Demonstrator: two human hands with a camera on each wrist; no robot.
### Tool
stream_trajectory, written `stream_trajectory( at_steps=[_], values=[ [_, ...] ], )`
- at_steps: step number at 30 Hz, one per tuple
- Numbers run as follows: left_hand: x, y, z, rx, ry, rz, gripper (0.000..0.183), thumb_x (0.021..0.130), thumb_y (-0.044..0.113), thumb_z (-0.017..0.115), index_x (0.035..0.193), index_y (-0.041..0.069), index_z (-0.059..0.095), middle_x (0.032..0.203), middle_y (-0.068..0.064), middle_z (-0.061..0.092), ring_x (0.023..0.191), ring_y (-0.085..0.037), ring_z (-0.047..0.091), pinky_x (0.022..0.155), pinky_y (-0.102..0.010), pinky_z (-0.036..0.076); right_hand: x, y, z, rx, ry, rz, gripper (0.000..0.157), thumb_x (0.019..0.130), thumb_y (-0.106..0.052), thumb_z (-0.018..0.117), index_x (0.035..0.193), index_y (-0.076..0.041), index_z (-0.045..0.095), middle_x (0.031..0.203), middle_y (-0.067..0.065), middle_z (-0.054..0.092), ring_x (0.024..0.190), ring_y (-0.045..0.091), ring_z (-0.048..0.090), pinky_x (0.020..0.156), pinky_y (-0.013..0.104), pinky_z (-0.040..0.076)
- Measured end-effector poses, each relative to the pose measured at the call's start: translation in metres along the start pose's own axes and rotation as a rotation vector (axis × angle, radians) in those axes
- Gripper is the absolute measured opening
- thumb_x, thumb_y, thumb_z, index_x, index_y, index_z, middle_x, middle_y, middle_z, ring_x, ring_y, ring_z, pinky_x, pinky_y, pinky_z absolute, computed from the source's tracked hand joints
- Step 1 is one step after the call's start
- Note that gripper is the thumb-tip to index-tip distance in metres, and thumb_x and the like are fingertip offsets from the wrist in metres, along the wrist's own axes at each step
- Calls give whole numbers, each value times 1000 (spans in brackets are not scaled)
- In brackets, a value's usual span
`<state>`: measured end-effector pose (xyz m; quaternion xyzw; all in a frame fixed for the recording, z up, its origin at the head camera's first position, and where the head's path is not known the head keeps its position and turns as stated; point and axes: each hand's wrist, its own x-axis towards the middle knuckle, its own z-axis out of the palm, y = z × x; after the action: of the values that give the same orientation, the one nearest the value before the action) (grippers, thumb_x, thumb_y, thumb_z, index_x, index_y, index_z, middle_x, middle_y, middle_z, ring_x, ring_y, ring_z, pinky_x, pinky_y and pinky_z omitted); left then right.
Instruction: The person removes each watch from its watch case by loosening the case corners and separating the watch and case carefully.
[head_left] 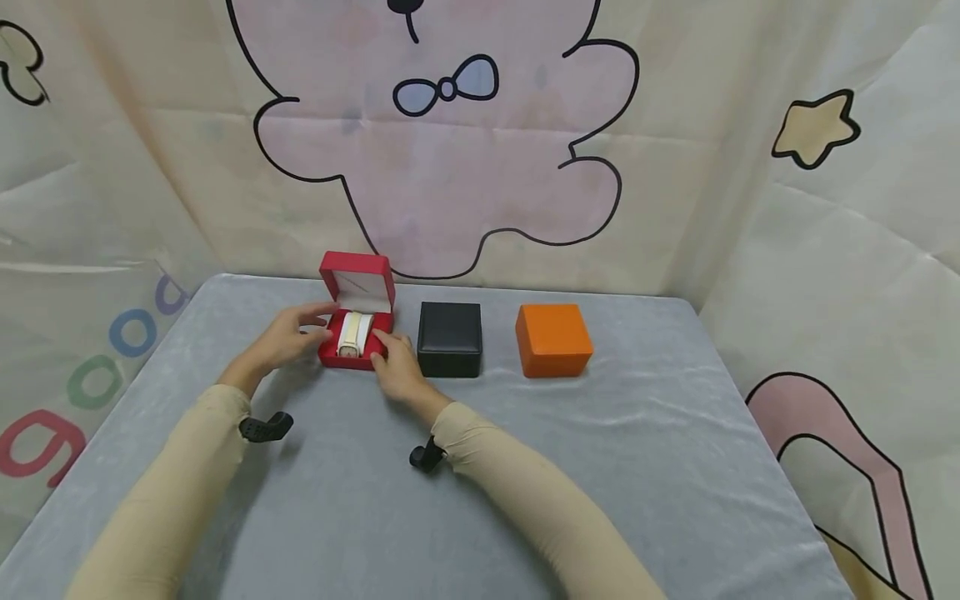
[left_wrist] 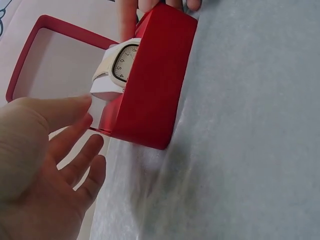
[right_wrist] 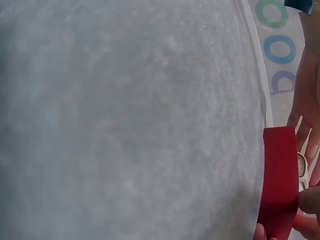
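Observation:
A red watch box (head_left: pixel 356 364) stands with its lid raised, the white lining showing. Inside, a watch (left_wrist: pixel 125 62) with a pale strap and a cream face sits around a white cushion (head_left: pixel 365 333). At the box's left side is my left hand (head_left: pixel 291 333), fingers loosely spread, the thumb reaching toward the watch and nothing held. My right hand (head_left: pixel 397 365) grips the box's right wall, with some fingers at the inner edge and others against the outside. In the right wrist view, the box's red front (right_wrist: pixel 279 180) hides most of the watch.
A closed black box (head_left: pixel 449 340) stands just right of the red one, close to my right hand. Farther right is an orange box (head_left: pixel 555 342). A grey-blue cloth (head_left: pixel 360 500) covers the table, and a printed curtain (head_left: pixel 480 183) hangs behind its back edge.

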<state>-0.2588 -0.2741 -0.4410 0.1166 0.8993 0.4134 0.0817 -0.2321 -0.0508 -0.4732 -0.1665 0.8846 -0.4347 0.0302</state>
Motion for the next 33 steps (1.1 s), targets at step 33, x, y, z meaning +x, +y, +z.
stream_trajectory(
  at_steps=[33],
  values=[
    [22, 1, -16, 61, -292, -130, 86, 91, 29, 73, 162, 23, 25, 164, -23, 19, 143, -52, 25, 108, -70, 39, -1, 6, 3, 113, -33, 57, 51, 103, -13, 54, 154, -11, 44, 147, 21, 48, 138, 28, 46, 117, 39, 39]
  ],
)
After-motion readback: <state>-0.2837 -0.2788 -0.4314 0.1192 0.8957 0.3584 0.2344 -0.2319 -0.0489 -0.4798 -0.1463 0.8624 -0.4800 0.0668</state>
